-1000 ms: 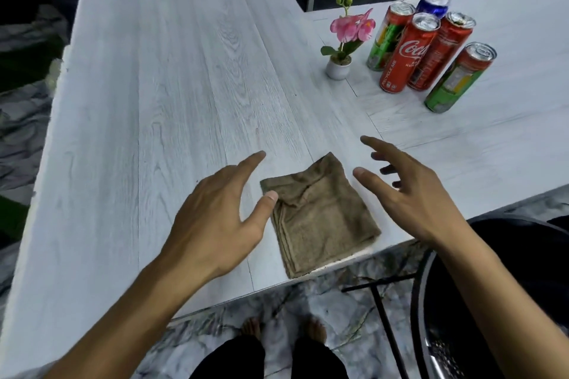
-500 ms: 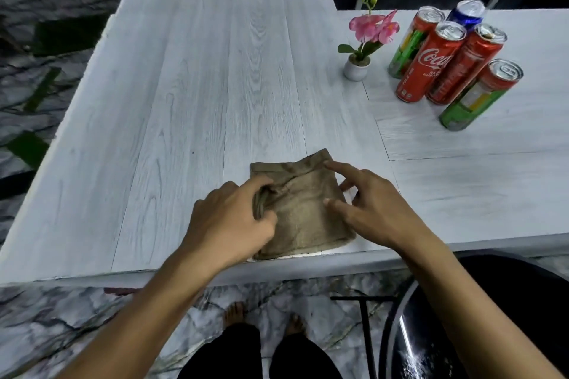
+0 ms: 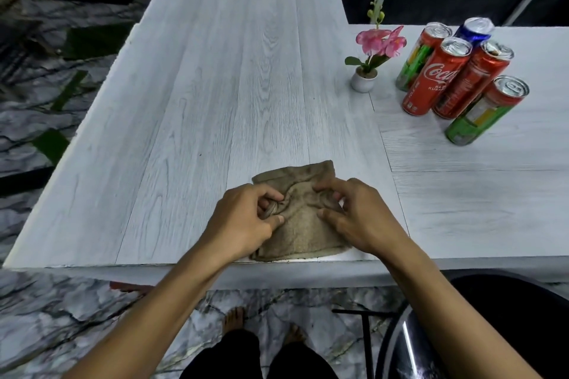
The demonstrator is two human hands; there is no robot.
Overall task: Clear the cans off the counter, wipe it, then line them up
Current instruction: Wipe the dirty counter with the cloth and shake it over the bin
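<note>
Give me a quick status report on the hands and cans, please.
Left hand and right hand pinching cloth. Cans grouped upright at right, beside flower pot.

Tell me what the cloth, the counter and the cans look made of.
The cloth: brown terry-like fabric, matte and nubbly; it folds and bunches where the left hand and right hand pinch it.
The counter: white-grey wood-grain surface, matte; printed laminate or painted wood, cannot tell.
The cans: thin metal, likely aluminium; glossy printed sides, bare silvery tops with pull tabs.
</note>
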